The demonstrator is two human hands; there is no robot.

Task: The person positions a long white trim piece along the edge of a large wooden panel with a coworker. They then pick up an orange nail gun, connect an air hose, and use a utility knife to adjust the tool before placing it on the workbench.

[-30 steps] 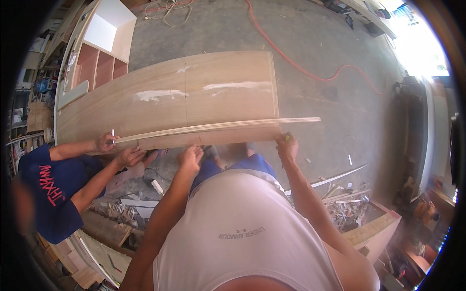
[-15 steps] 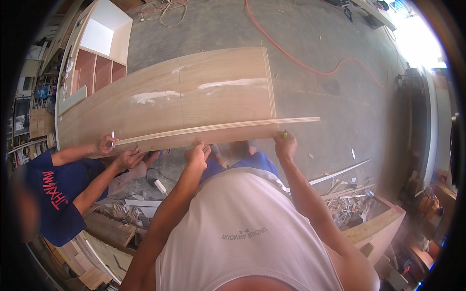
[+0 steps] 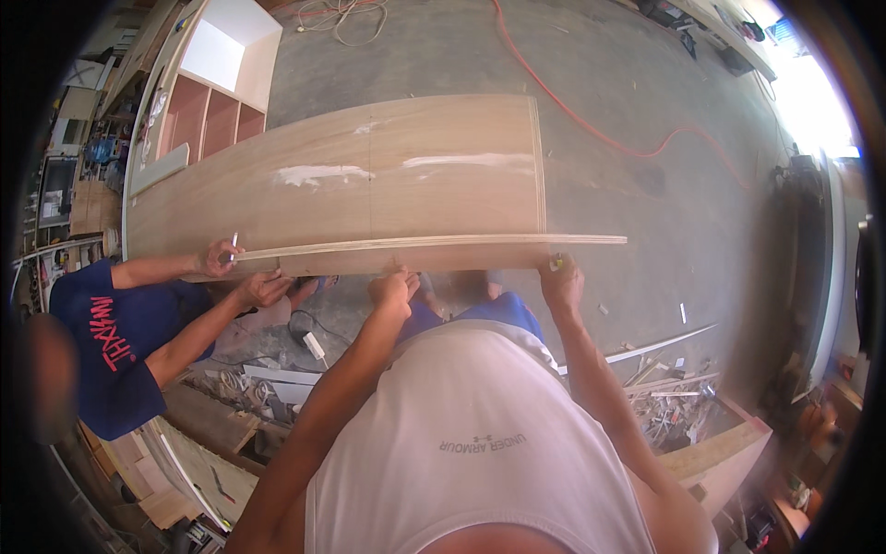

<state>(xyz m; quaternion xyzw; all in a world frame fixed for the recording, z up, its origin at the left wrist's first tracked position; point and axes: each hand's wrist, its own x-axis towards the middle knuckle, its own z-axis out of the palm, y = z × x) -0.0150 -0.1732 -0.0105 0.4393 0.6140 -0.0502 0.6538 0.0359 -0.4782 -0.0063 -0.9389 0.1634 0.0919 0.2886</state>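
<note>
A long plywood strip lies across in front of me, its layered edge up, alongside a large plywood panel with white filler smears. My left hand is closed on the strip's near side around its middle; the thumb points up against the face. My right hand is closed by the strip near its right part, with a small yellow-green thing showing at the fingers, its kind unclear. At the strip's left end, a co-worker's hand has a white pen-like stick, and the other hand touches the strip.
A wooden cabinet with pinkish compartments stands at the far left. An orange hose crosses the concrete floor. A bin of wood scraps is at my right. A white power strip and cords lie at my lower left.
The whole scene has shifted slightly right in view. Both my hands keep about the same places on the strip, and the co-worker's hands stay at its left end.
</note>
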